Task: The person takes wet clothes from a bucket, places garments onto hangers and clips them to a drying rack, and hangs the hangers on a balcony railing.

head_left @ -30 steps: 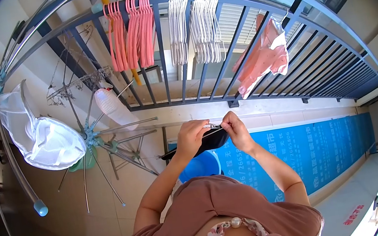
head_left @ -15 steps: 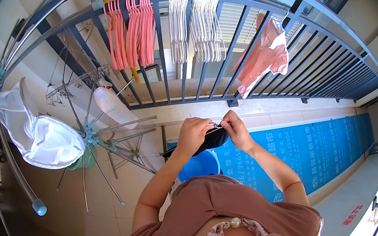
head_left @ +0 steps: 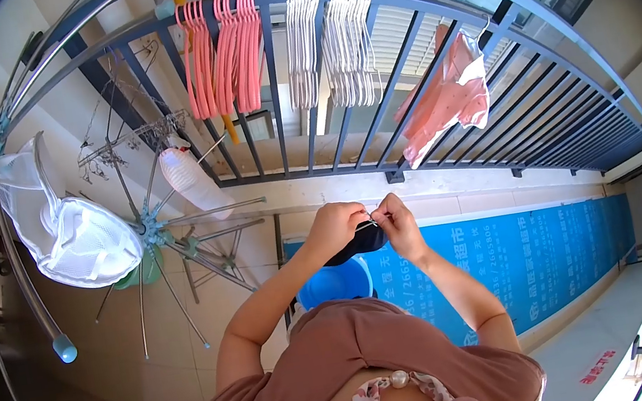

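In front of my chest, my left hand point(head_left: 338, 229) and my right hand point(head_left: 397, 229) are close together, both closed with fingertips pinched. Between them shows the thin, pale metal-looking neck of a clothes hanger point(head_left: 366, 225), mostly covered by my fingers. A black garment point(head_left: 360, 245) hangs from it just below my hands; its shape is largely hidden by my hands and forearms. Under the garment stands a blue bucket point(head_left: 338, 282), whose contents I cannot make out.
Pink hangers point(head_left: 237, 54) and white hangers point(head_left: 349, 45) hang on the dark railing point(head_left: 281, 123), with a pink garment point(head_left: 449, 105) further right. On the left are a folding drying rack point(head_left: 149, 228) and a white mesh bag point(head_left: 83, 238). Blue printed sheeting point(head_left: 509, 271) covers the floor at right.
My hands have drawn slightly closer together and a little lower. The black garment has shifted with them, and less of it shows at the left.
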Tool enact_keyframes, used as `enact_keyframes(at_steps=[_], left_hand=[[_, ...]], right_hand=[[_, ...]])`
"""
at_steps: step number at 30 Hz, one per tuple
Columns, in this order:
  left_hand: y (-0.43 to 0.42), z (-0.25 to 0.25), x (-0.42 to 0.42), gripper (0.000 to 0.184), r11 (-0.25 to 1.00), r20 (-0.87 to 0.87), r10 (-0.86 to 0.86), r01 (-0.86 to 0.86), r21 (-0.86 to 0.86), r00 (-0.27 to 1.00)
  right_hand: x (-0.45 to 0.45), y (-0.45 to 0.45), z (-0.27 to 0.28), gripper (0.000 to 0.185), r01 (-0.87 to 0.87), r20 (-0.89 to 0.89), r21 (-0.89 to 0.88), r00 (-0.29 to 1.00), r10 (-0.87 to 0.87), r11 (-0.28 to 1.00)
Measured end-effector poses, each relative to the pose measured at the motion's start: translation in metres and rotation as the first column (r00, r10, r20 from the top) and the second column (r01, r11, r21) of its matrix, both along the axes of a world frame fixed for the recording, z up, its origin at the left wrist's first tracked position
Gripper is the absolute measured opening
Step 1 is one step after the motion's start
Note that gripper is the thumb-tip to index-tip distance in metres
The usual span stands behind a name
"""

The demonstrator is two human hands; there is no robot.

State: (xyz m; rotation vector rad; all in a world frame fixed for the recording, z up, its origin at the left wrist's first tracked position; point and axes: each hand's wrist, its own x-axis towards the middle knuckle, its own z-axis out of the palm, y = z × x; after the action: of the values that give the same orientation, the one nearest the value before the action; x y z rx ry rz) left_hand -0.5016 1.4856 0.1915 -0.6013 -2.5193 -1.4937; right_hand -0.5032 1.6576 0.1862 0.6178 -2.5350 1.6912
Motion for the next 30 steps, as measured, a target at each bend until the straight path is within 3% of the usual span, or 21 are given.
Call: enact_keyframes(at_steps=[5,8,11,12,14,15,16,18,25,30], left_hand=[[0.011,-0.017,0.007,0.01,0.933,0.259,-0.053,-0.044,0.356,0.964],[0.013,-0.033,0.007,0.015,0.807,0.357,-0.31,0.045,0.589,0.881],[0.007,-0.014,0.002,0.012,0.919,0.406,-0.223,0.052,0.39,0.886],[0.005,-0.009,0.002,0.011,0.946,0.41,-0.182,0.046,0.319,0.894],[0.009,-0.016,-0.002,0.011,0.923,0.381,-0.159,-0.001,0.386,0.911],[0.01,-0.015,-0.004,0.011,0.906,0.377,-0.153,-0.023,0.423,0.914],[0.011,-0.016,-0.005,0.011,0.887,0.373,-0.149,-0.043,0.459,0.916],[0.011,-0.019,-0.011,0.012,0.87,0.352,-0.116,-0.076,0.487,0.929],[0.014,-0.015,-0.014,0.011,0.82,0.382,-0.083,-0.155,0.551,0.92],[0.004,-0.021,-0.017,0.013,0.849,0.354,-0.058,-0.141,0.509,0.933]], right_hand=[[0.003,0.001,-0.006,0.01,0.071,0.105,-0.087,0.993,-0.062,0.994],[0.005,0.002,-0.01,0.009,0.036,0.143,-0.181,0.99,-0.01,0.983],[0.002,0.006,-0.009,0.007,-0.042,0.235,-0.254,0.966,0.104,0.966],[0.001,0.006,-0.009,0.011,-0.033,0.185,-0.248,0.979,0.081,0.968],[-0.003,0.006,-0.011,0.019,-0.018,0.082,-0.236,0.996,0.038,0.972],[-0.001,0.004,0.001,0.032,0.052,-0.191,-0.071,0.979,-0.065,0.996],[0.003,-0.001,0.014,0.041,0.171,-0.404,-0.053,0.897,-0.178,0.984],[0.012,0.003,0.01,0.046,0.308,-0.558,0.079,0.802,-0.214,0.948],[0.012,-0.023,0.0,0.033,0.297,-0.212,-0.032,0.931,-0.297,0.954],[0.005,-0.014,-0.014,0.026,0.256,-0.132,-0.043,0.957,-0.259,0.966]])
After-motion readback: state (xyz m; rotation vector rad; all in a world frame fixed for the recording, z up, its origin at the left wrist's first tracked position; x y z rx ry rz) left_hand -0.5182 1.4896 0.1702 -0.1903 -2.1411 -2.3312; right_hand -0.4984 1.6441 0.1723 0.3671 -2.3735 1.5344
